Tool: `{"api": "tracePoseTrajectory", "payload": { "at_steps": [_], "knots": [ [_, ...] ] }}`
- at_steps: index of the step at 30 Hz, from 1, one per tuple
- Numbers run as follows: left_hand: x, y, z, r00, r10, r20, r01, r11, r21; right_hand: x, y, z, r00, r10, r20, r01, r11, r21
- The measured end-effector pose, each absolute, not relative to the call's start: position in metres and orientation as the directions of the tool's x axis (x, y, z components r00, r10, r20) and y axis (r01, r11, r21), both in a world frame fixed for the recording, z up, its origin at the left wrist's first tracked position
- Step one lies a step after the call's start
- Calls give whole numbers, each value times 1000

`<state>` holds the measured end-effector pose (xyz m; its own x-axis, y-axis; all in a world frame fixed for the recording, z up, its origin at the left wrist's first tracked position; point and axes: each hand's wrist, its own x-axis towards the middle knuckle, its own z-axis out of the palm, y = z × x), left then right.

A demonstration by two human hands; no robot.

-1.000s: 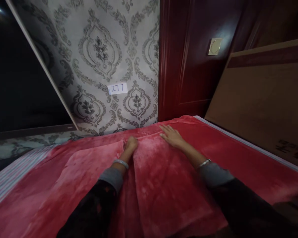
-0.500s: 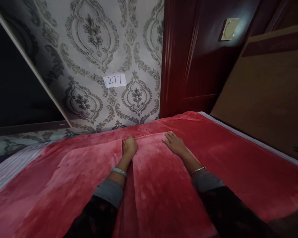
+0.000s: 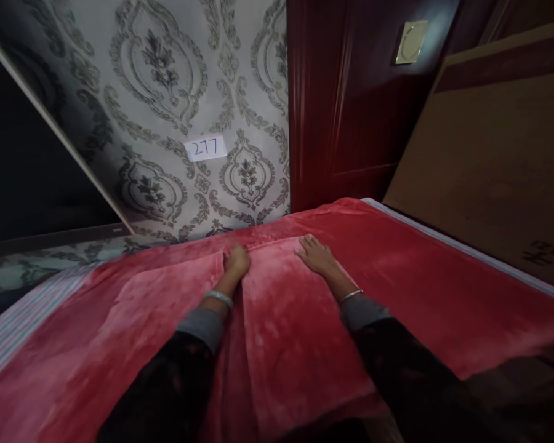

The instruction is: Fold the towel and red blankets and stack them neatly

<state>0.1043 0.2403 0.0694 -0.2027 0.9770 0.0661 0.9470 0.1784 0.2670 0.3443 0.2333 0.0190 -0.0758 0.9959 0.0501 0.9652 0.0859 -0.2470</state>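
Observation:
A plush red blanket (image 3: 295, 332) lies spread out, with a left and a right panel folded over on it and a narrow dark gap between them. At the far end of that gap is my left hand (image 3: 237, 261), its fingers curled closed on the blanket's edge; the fingertips are hidden. My right hand (image 3: 316, 254) rests flat on the right panel near its far outer corner, fingers spread. Each wrist wears a bracelet.
A striped cloth (image 3: 32, 314) shows beneath the blanket at the left. Behind stands a patterned wall with a white "277" label (image 3: 206, 148). A dark screen (image 3: 37, 160) is at left; a large cardboard box (image 3: 489, 147) leans at right beside the dark red panelling (image 3: 323, 111).
The view has shifted slightly, so the scene sits a little differently in it. Both hands keep about the same places on the blanket.

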Motion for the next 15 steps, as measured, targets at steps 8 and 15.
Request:
{"api": "tracePoseTrajectory", "payload": {
  "at_steps": [8,15],
  "knots": [
    [130,192,83,188,970,155,968,-209,137,345,223,47,-70,995,-67,955,47,-294],
    [137,175,44,222,972,74,972,-226,60,365,181,18,-88,994,59,978,98,-185]
  ]
}}
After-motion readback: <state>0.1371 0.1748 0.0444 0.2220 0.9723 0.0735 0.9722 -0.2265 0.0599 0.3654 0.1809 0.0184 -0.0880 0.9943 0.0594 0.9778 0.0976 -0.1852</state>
